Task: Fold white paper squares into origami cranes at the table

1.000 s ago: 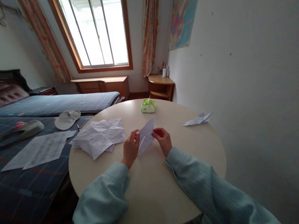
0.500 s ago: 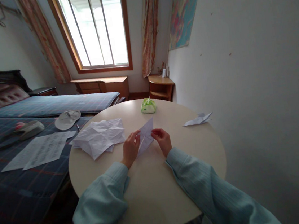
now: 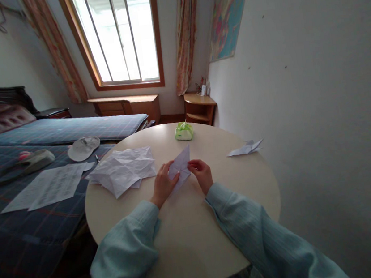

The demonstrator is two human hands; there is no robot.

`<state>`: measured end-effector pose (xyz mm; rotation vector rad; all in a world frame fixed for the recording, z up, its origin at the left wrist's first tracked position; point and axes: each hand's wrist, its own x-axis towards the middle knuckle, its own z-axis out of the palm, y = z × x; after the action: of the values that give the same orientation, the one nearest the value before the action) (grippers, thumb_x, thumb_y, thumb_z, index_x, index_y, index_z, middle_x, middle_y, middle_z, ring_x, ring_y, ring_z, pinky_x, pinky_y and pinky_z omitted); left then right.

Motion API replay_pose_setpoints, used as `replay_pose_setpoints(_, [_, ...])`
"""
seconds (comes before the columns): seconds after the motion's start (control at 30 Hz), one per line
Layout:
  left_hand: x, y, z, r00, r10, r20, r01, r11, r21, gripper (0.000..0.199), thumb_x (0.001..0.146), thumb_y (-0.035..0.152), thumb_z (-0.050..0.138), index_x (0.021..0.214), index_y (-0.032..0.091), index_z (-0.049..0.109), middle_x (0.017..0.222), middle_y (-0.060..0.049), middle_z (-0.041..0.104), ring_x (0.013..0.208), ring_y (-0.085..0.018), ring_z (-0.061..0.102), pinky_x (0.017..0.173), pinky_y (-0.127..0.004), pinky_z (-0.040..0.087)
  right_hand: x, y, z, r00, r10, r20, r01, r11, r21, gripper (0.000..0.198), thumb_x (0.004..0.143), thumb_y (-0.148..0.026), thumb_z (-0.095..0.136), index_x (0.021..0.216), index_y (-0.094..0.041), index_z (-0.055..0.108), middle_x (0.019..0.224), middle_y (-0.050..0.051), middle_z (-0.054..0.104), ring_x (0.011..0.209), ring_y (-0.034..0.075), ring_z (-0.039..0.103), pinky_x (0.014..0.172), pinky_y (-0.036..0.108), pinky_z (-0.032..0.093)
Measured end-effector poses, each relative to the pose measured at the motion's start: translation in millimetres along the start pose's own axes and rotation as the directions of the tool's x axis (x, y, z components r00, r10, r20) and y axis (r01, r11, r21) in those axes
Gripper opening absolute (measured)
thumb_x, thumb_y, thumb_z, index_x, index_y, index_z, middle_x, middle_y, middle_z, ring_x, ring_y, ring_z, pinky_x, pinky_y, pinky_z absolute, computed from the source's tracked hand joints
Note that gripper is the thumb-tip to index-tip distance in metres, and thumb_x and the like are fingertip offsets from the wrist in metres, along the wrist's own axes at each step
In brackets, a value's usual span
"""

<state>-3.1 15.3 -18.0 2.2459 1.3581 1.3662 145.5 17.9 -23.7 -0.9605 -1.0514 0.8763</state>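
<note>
A folded sheet of white paper [image 3: 182, 161], diamond-like with a pointed top, is held between my hands above the round table. My left hand [image 3: 163, 183] grips its left side, the thumb lying across the front face. On the right edge, the thumb and fingertips of my right hand [image 3: 201, 173] pinch the paper. To the left lies a pile of creased white paper sheets [image 3: 124, 166]. A finished-looking folded paper piece [image 3: 246, 148] with pointed ends rests at the table's right side.
The round cream table [image 3: 198, 245] carries a green-and-white tissue pack [image 3: 183, 131] at its far edge. Left of it, a bed with a plaid cover [image 3: 12, 241] holds printed sheets [image 3: 52, 187], a pale cap [image 3: 84, 149] and a bag [image 3: 34, 162]. A wall [image 3: 331, 116] stands at right.
My left thumb has moved right and down across the face of the folded paper. My right hand stays almost still at the right edge.
</note>
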Motion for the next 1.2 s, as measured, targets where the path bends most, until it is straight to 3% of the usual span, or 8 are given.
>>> replay_pose_setpoints(0.47, [-0.8, 1.8, -0.8, 1.0, 0.02, 0.001, -0.02, 0.999, 0.028, 0.039, 0.072, 0.02, 0.051, 0.11, 0.017, 0.045, 0.099, -0.008, 0.055, 0.091, -0.018, 0.053, 0.08, -0.032, 0.044, -0.8, -0.4, 1.0, 1.0, -0.004, 0.0, 0.004, 1.0, -0.013, 0.015, 0.056, -0.024, 0.064, 0.07, -0.018, 0.059, 0.067, -0.001, 0.062, 0.066, 0.013, 0.058, 0.064, 0.027, 0.047])
replay_pose_setpoints(0.9, [0.1, 4.1, -3.2, 0.998, -0.068, -0.006, 0.068, 0.996, 0.051, 0.033, 0.074, 0.014, 0.044, 0.106, 0.017, 0.049, 0.1, -0.007, 0.057, 0.093, -0.018, 0.053, 0.082, -0.033, 0.043, -2.7, -2.3, 2.1, 1.0, 0.004, 0.014, -0.004, 1.0, 0.0, 0.015, 0.056, -0.022, 0.065, 0.07, -0.019, 0.06, 0.066, -0.001, 0.063, 0.065, 0.012, 0.058, 0.064, 0.026, 0.047])
replay_pose_setpoints(1.2, [0.4, 4.0, -6.9, 0.993, -0.04, -0.109, 0.051, 0.994, 0.1, 0.024, 0.073, 0.013, 0.047, 0.096, 0.019, 0.053, 0.098, -0.006, 0.053, 0.093, -0.018, 0.051, 0.081, -0.031, 0.044, -5.0, -5.3, 4.2, 0.997, 0.034, 0.076, -0.034, 0.999, -0.008, 0.016, 0.054, -0.023, 0.066, 0.069, -0.018, 0.061, 0.067, -0.001, 0.064, 0.066, 0.013, 0.059, 0.068, 0.029, 0.048])
